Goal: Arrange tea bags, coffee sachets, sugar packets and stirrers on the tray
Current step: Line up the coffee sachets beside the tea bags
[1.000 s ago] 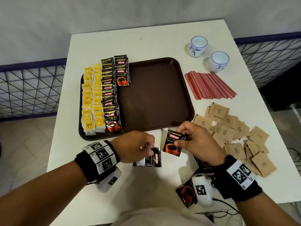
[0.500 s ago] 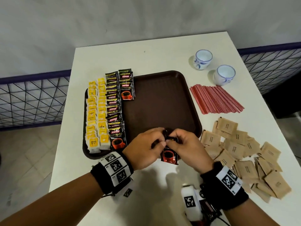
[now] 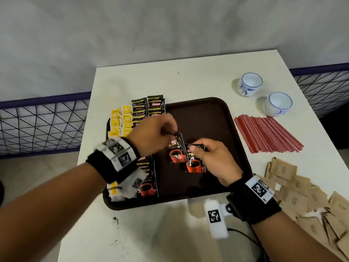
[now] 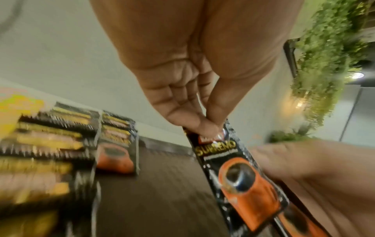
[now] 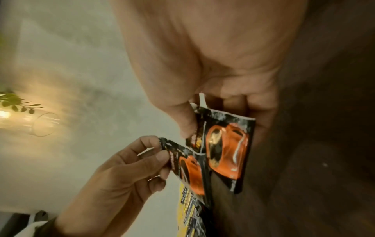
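Over the middle of the brown tray [image 3: 211,110], each hand holds a black coffee sachet with a red cup picture. My left hand [image 3: 160,133] pinches the top edge of one sachet [image 3: 176,154] [image 4: 243,179] between thumb and fingers. My right hand [image 3: 205,154] pinches the top of a second sachet [image 3: 195,163] [image 5: 225,150] just to its right. Rows of yellow tea bags [image 3: 120,120] and coffee sachets [image 3: 149,106] fill the tray's left side. Red stirrers [image 3: 266,135] and brown sugar packets [image 3: 294,191] lie on the white table to the right of the tray.
Two white-and-blue cups [image 3: 249,86] [image 3: 277,104] stand at the table's far right. A dark wire fence [image 3: 37,125] runs behind the table on both sides. The tray's right half is bare brown surface.
Both hands rose from the table's front edge to above the tray's middle, carrying sachets. The two sachets, held together half a second ago, are now apart, one in each hand.
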{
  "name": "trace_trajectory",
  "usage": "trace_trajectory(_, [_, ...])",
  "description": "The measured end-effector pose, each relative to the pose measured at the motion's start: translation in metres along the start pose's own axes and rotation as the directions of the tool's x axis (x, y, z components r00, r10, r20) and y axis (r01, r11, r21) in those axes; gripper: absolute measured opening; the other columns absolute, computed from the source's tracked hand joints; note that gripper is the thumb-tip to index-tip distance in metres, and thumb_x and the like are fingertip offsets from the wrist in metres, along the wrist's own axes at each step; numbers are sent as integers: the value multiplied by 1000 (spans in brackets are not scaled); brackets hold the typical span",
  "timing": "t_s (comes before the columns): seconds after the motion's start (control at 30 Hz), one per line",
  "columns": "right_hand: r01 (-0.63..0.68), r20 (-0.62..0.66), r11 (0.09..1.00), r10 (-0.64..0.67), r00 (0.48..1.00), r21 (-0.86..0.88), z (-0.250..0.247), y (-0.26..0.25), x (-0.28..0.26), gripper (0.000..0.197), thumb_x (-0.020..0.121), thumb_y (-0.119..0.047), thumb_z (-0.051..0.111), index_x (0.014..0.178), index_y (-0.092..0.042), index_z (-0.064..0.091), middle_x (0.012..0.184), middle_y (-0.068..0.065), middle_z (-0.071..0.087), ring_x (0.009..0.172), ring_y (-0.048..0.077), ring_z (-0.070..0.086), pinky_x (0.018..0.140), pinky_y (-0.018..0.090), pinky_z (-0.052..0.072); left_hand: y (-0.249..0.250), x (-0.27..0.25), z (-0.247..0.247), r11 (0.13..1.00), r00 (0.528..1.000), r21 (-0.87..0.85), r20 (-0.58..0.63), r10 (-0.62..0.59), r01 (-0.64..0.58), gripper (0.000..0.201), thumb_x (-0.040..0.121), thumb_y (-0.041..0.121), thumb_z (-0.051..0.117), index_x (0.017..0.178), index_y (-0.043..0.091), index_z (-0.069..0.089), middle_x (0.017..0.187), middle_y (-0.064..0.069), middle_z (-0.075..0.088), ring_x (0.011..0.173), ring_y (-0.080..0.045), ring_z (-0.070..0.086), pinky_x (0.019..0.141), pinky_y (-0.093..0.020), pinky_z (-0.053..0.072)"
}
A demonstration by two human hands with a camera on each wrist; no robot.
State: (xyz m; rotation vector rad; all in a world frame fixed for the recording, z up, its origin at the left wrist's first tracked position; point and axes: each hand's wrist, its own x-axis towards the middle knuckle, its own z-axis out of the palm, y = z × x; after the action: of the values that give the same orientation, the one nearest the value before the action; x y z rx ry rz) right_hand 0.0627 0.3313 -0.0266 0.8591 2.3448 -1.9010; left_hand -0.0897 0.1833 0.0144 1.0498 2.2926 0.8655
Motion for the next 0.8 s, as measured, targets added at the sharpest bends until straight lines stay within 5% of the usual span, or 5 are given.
trace_trajectory(0.1, [-81,-10,997,81,997,-12,7,-2,17,15,99,-25,59,87,-22,68,81,9,66,70,15,58,60,20,48,-10,32,-35,995,994,50,55,-94,91,22,77,9,77,90,23,68,79,6,71,78,-13,67,76,-29,51])
trace_trajectory(0.23, [-191,-2,980,192,981,48,15,4,29,19,85,-44,56,80,-27,63,84,12,67,88,40,67,82,60,56,-20,60,-66,979,976,134,138,-171,153,17,77,12,79,90,23,74,78,5,74,77,-7,68,79,-25,51])
trace_trajectory(0.33, [-225,16,973,224,974,52,16,4,31,9,89,-23,61,83,-27,66,91,9,71,89,32,71,82,58,57,-26,73,-74,969,962,167,171,-211,183,16,79,13,78,91,24,76,78,7,74,73,0,66,70,-16,46])
trace_trajectory(0.47, [-273,69,962,271,960,24,18,12,30,35,80,8,59,93,-24,66,95,9,72,87,27,73,82,53,59,-35,83,-73,960,947,192,207,-244,205,17,81,12,76,86,28,76,67,15,71,59,10,60,63,-15,40])
trace_trajectory(0.8, [-224,62,967,218,974,117,16,21,29,24,81,7,73,98,-8,66,92,14,75,87,36,73,82,55,59,-39,87,-55,949,963,288,193,-186,126,17,81,15,76,84,32,75,76,13,70,75,0,61,67,-17,42])
